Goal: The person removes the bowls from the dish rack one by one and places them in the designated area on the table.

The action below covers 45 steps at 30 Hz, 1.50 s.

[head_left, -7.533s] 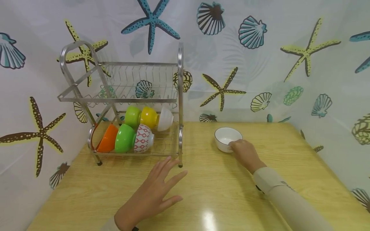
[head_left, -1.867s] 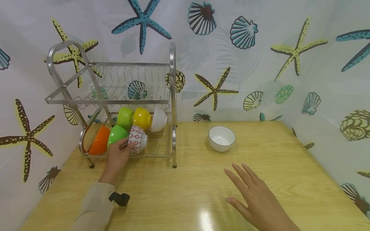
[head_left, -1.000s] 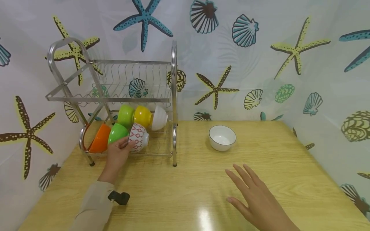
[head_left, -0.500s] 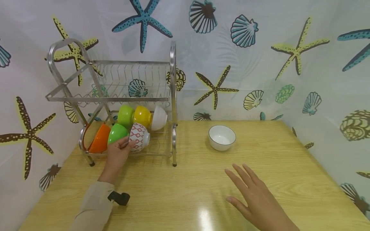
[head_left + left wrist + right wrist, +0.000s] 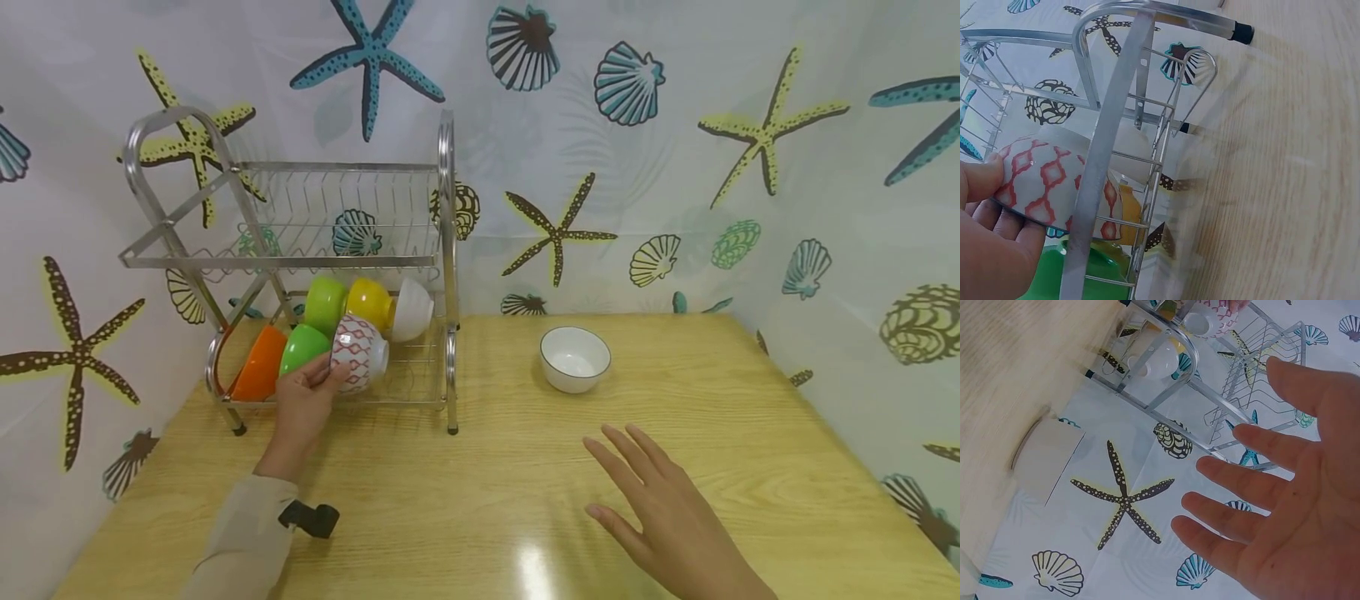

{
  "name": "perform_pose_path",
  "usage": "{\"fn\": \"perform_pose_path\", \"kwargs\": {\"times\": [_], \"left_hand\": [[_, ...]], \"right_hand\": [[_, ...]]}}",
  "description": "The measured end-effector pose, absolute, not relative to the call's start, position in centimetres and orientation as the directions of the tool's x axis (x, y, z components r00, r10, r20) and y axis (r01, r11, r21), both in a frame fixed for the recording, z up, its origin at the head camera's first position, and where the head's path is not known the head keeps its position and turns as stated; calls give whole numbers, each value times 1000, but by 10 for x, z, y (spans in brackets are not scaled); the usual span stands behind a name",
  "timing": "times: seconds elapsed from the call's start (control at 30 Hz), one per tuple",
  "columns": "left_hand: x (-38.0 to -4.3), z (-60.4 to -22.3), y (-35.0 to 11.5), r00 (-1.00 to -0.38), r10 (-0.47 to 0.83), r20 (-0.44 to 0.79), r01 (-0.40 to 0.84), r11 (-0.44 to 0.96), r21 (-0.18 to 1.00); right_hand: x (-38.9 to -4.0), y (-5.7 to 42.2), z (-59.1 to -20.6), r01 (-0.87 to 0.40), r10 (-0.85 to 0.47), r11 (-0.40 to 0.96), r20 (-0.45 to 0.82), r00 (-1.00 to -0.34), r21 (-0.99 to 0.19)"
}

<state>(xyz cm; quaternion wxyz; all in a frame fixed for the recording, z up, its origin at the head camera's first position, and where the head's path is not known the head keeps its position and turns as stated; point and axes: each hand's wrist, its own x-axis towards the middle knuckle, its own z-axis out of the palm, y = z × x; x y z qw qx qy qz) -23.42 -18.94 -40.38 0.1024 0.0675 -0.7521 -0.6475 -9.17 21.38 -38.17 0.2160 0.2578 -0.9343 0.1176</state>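
Note:
My left hand (image 5: pixel 303 404) grips the rim of a white bowl with a red diamond pattern (image 5: pixel 358 350), thumb outside and fingers at the mouth. The bowl lies on its side at the front of the rack's lower shelf, its foot facing right. In the left wrist view the patterned bowl (image 5: pixel 1047 178) sits behind a rack bar, close over the green bowl (image 5: pixel 1047 272). My right hand (image 5: pixel 671 512) is held over the table with fingers spread, touching nothing. Beyond it a white bowl with a dark rim (image 5: pixel 576 360) stands upright on the table.
A two-tier metal dish rack (image 5: pixel 300 262) stands at the left. Its lower shelf also holds orange (image 5: pixel 260 364), green (image 5: pixel 303 348), lime (image 5: pixel 326 305), yellow (image 5: pixel 369 304) and plain white (image 5: pixel 413 310) bowls. A curtain with sea motifs hangs behind the wooden table (image 5: pixel 480 500).
Earlier my right hand held the dark-rimmed bowl; it has let go and drawn back. My left hand has taken hold of the patterned bowl, which has risen slightly and tilted in the last second or so.

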Motion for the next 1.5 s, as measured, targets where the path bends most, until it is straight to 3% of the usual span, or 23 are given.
{"fn": "perform_pose_path", "kwargs": {"times": [0.23, 0.53, 1.5], "left_hand": [[-230, -396, -186, -965, -242, 105, 75, 127, 989], [-215, -385, -184, -974, -223, 37, 13, 112, 994], [-181, -365, -170, -982, -152, 110, 76, 217, 973]], "right_hand": [[-90, 213, -381, -529, -427, 842, 463, -777, -110], [-88, 213, -382, -540, -435, 836, 482, -761, -97], [-89, 213, -386, -557, -442, 823, 492, -750, -110]]}}
